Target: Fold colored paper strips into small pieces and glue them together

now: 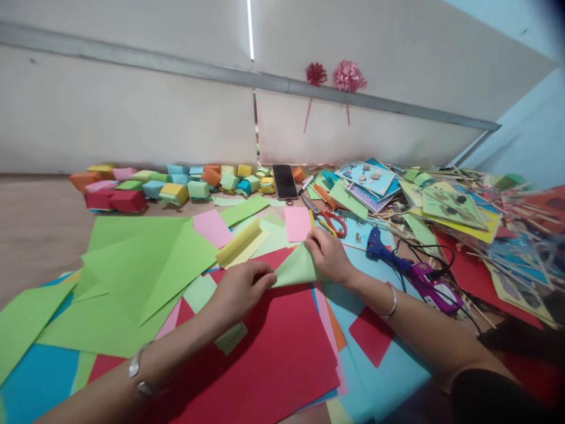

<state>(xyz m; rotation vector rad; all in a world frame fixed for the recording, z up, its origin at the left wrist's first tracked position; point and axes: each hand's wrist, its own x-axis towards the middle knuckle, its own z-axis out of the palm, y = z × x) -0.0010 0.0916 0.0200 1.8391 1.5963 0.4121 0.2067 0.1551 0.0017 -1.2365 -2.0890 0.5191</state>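
Note:
Between my two hands is a pale green paper piece (296, 268), folded into a slanted shape. My left hand (248, 290) pinches its left corner, thumb and fingers together. At the upper right corner, my right hand (329, 253) grips the same paper with bent fingers. Beneath lies a large red sheet (273, 359) on a stack of coloured paper. A folded yellow paper strip (241, 242) rests just beyond my left hand. Red-handled scissors (329, 218) lie past my right hand, beside a pink paper square (298, 224).
Big green sheets (132, 282) spread at the left. Small folded paper boxes (128, 200) line the wall, near a black phone (285, 181). To the right are a blue glue gun (382, 244), a purple device (435, 285) with black cords, and piled cards and sticks (454, 206).

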